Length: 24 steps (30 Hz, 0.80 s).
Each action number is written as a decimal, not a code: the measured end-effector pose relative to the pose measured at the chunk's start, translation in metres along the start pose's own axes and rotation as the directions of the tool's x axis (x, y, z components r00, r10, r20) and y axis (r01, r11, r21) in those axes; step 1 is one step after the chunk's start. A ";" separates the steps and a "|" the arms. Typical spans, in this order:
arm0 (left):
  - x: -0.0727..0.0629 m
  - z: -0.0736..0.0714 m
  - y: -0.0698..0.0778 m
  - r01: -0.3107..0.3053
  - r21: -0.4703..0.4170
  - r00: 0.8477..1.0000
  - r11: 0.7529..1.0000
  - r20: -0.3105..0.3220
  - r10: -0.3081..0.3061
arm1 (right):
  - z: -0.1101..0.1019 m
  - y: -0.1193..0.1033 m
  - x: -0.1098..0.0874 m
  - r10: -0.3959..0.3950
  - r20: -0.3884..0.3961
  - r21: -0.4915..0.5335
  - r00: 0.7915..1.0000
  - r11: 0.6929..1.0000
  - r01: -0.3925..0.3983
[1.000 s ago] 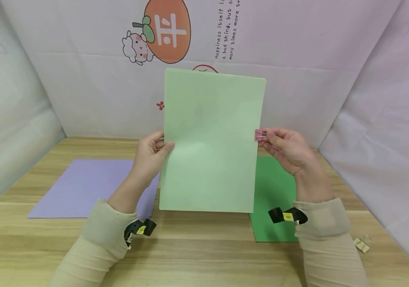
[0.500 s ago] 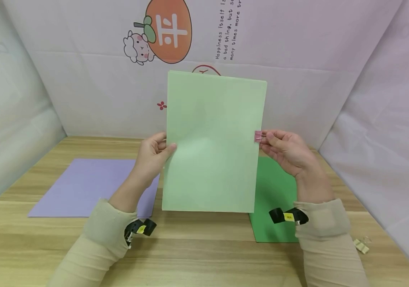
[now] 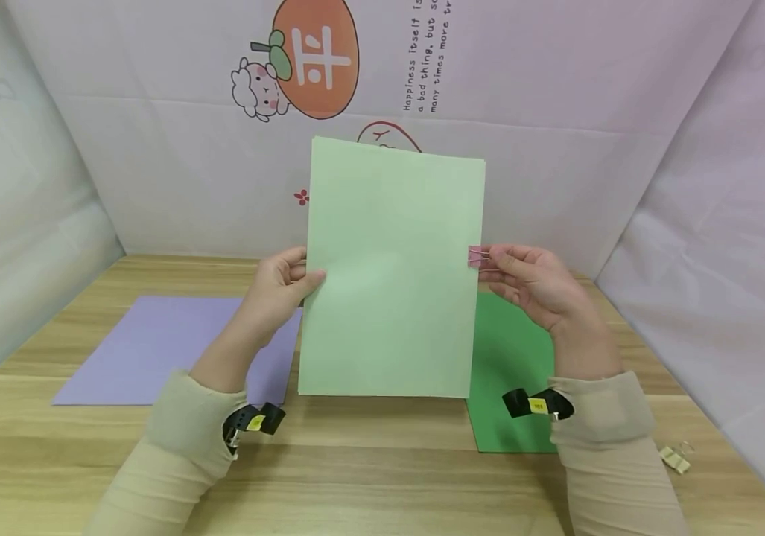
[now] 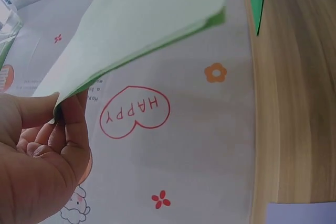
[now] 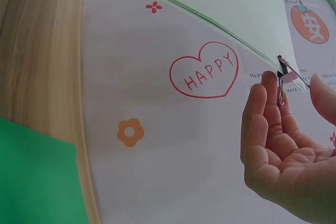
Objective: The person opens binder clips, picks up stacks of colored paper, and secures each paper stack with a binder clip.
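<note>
— Pale green sheets (image 3: 389,283): how posed?
— Stacked, nearly upright, raised above the worktop (image 3: 355,484)
— Pink binder clip (image 3: 474,257)?
— Seated over their long edge, right in the head view, wire handles pointing outward

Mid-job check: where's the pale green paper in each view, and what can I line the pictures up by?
Head: pale green paper at the centre, between the left hand and the pink clip.
Left wrist: upper left to upper middle, pinched by the left hand.
Right wrist: top, right of the middle, clip at its edge.
Shared landmark: dark green sheet, right of centre in head, top right in left wrist, lower left in right wrist.
</note>
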<state>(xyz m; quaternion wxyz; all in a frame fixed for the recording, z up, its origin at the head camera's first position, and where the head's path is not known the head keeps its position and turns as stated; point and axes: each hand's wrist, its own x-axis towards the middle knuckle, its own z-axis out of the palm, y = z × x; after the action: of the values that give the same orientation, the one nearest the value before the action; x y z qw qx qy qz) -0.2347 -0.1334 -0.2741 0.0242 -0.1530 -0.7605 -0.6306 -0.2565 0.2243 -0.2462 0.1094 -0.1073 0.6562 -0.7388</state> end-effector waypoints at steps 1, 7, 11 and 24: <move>-0.001 -0.001 0.001 0.004 0.005 1.000 1.000 0.007 -0.004 | 0.000 0.000 0.000 -0.005 0.003 -0.006 1.000 1.000 0.005; -0.001 -0.007 0.002 0.033 0.034 0.998 0.999 0.061 -0.035 | 0.001 0.002 0.002 -0.014 -0.003 -0.038 1.000 0.999 0.014; -0.002 -0.012 0.003 0.068 0.067 0.993 0.995 0.091 -0.073 | 0.003 0.004 0.003 0.002 -0.018 -0.108 1.000 0.994 -0.004; -0.003 -0.021 -0.001 0.187 0.150 0.967 0.971 0.146 -0.209 | 0.001 0.011 0.008 0.082 0.015 -0.447 0.997 0.892 -0.067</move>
<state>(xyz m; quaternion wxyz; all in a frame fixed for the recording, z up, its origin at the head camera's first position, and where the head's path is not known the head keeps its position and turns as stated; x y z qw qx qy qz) -0.2350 -0.1547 -0.2712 -0.0902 -0.1246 -0.8124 -0.5624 -0.2634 0.2197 -0.2571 0.1211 -0.1167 0.8096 -0.5624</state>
